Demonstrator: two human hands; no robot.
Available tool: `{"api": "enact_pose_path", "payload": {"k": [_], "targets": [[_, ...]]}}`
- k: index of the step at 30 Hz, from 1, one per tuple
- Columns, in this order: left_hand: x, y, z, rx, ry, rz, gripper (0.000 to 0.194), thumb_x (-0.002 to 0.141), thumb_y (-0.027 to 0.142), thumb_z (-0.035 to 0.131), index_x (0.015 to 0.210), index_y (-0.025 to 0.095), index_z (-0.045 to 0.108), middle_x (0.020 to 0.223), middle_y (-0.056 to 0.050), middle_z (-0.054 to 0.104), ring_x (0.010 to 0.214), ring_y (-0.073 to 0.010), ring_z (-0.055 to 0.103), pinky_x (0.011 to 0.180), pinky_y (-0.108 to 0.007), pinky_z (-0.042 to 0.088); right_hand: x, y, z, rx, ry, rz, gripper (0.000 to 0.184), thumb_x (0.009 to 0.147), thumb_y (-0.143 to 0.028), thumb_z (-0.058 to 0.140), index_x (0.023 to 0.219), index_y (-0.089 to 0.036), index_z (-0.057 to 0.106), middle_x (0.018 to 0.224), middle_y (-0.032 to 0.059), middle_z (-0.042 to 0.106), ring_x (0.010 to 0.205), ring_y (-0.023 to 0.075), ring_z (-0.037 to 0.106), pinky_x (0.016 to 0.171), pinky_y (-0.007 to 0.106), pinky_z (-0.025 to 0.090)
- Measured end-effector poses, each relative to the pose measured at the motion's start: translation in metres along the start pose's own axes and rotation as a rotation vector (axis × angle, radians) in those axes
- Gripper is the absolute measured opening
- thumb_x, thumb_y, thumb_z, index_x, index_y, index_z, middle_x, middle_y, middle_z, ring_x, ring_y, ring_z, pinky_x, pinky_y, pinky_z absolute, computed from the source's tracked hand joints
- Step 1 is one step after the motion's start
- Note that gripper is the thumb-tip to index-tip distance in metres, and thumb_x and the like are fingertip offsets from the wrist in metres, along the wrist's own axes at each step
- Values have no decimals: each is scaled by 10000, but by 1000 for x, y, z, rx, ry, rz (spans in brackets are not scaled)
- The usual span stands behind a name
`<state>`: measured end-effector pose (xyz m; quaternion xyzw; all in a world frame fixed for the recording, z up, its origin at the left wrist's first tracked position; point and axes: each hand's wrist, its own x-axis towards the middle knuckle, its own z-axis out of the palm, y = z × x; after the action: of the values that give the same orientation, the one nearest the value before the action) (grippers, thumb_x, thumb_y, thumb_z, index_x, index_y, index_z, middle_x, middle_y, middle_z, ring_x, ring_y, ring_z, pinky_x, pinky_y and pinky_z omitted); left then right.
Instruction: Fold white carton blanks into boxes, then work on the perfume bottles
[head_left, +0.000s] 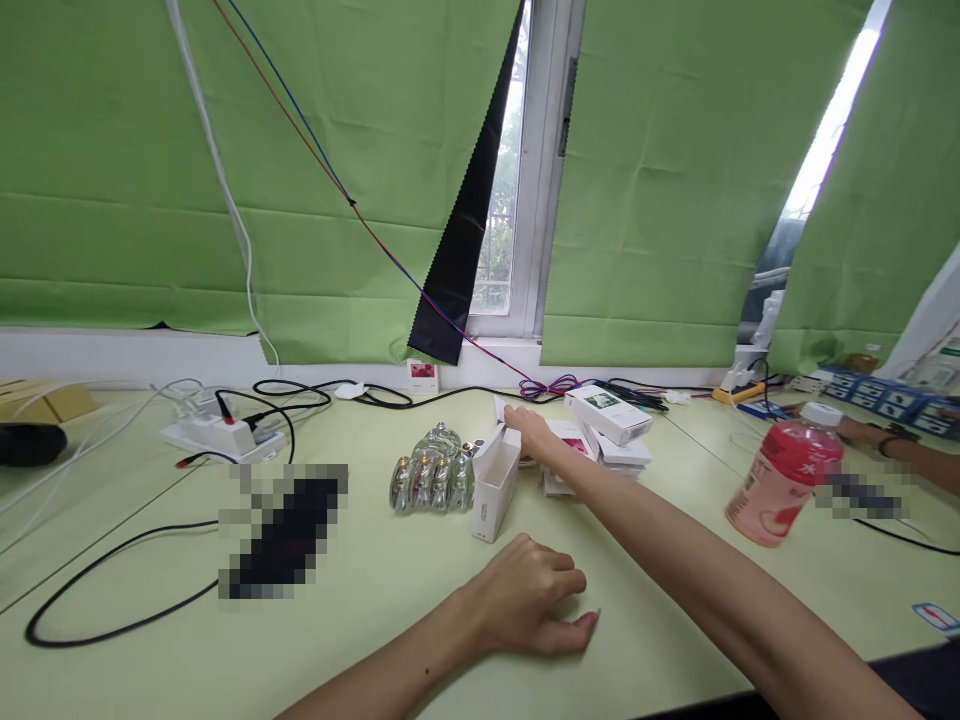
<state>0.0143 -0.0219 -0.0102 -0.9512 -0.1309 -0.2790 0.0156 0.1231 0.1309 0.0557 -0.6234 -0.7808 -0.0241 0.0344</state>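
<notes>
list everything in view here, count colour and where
table: one, pale green, across foreground
open box: one, white, near centre
other boxes: several, white, right of centre
clear items: several, silvery, left of open box
picture box: one, white and red, by wall
drink bottle: one, pink, right
power strip: one, white, left
blurred objects: two, dark, left and right
cables: many, mixed colours, table and wall
curtains: several, green, behind table
window: at least one, white-framed, centre
carton: one, tan, far left
rounded object: one, black, left edge
packs: several, blue, far right
co-worker's arm: one, bare, right edge
left hand: one, bare, before open box
right hand: one, bare, behind open box, partly hidden
</notes>
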Motion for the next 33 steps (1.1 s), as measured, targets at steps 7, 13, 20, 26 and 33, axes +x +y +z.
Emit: {"api": "enact_pose_path", "payload": {"k": [7, 13, 20, 26, 33], "targets": [[0, -1, -1, -1, -15, -3, 293, 769, 320, 650, 570, 196, 474, 514, 26, 499, 445, -92, 469, 438, -270, 206, -3, 5, -5, 39, 29, 41, 327, 912, -189, 608, 1227, -133, 541, 1165, 183, 632, 1057, 286, 639, 775, 299, 468], [-1, -1, 0, -12, -16, -4, 292, 764, 296, 644, 567, 196, 453, 512, 31, 488, 442, -89, 469, 442, -274, 200, -2, 8, -6, 62, 39, 68, 396, 827, -101, 685, 1204, -126, 567, 1168, 186, 635, 1042, 293, 658, 749, 284, 464], [-1, -2, -1, -14, -36, -3, 290, 787, 294, 638, 581, 196, 459, 530, 27, 501, 451, -88, 471, 447, -273, 205, -4, 9, -11, 103, 58, 67, 435, 772, -26, 683, 1186, -116, 582, 1134, 168, 657, 1043, 289, 673, 723, 269, 484], [-1, -2, -1, -25, -34, -5, 286, 784, 272, 633, 577, 192, 454, 524, 30, 500, 447, -87, 475, 441, -282, 207, -6, 12, -13, 164, 94, 81, 379, 815, -61, 622, 1188, -118, 592, 1144, 185, 653, 1012, 291, 688, 716, 286, 525], [0, -1, -3, -29, -50, -20, 290, 794, 268, 630, 575, 194, 455, 527, 34, 499, 451, -88, 470, 448, -281, 225, -5, 16, -10, 266, 74, 80, 302, 834, -89, 586, 1130, -124, 636, 1085, 183, 686, 808, 259, 736, 612, 274, 552]]}}
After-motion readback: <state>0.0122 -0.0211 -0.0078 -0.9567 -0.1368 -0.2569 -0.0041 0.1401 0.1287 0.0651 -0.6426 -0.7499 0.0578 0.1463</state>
